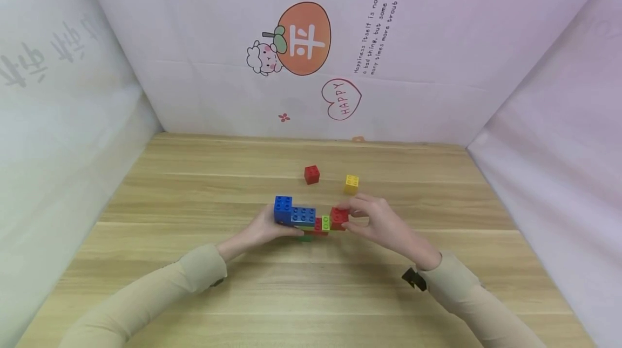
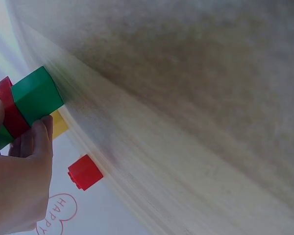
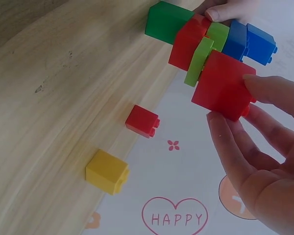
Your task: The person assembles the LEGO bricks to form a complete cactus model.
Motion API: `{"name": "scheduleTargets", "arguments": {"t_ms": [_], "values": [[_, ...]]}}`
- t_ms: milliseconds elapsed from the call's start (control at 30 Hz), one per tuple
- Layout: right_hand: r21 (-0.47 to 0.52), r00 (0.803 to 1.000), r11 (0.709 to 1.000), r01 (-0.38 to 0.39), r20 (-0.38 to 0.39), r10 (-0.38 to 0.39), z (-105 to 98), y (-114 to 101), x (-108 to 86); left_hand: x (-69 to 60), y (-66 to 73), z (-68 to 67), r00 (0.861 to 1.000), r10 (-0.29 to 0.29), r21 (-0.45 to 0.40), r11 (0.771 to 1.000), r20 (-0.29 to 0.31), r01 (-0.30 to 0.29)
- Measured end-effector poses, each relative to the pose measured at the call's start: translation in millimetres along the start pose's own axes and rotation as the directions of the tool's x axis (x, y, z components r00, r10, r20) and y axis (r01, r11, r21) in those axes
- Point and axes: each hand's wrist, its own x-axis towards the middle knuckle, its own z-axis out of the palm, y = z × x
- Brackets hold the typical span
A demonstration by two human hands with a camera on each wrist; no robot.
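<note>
The brick assembly [image 1: 303, 215] is between the two hands: the left hand [image 1: 264, 227] grips its left part, and the right hand [image 1: 381, 222] pinches a red brick [image 1: 339, 219] at its right end (whether already joined, I cannot tell). Beyond the assembly stand another red brick [image 1: 312, 175] and, farther right, a yellow brick [image 1: 351, 184].

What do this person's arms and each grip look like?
The long, pale beige fabric left sleeve and matching right sleeve end in broad, plain cuffs. A small black item, too unclear to identify, shows beside the right sleeve. The human left grip and right grip are bare, without gloves.
</note>
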Motion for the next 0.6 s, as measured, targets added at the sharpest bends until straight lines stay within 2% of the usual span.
{"name": "scheduleTargets", "arguments": {"t_ms": [133,433,600], "values": [[0.01,1.0,1.0,-0.019,0.002,0.019,-0.1,0.5,0.9,0.2,-0.2,-0.1,1.0,-0.006,-0.001,1.0,0.0,0.006],[-0.008,0.999,0.999,-0.036,-0.009,0.036,0.3,0.3,-0.2,1.4,-0.7,-0.5,1.0,0.025,0.007,1.0,0.005,-0.025],[-0.01,0.999,0.999,-0.038,-0.009,0.038,1.3,0.4,-0.6,0.4,-1.2,0.0,1.0,0.016,0.005,1.0,0.003,-0.016]]}}
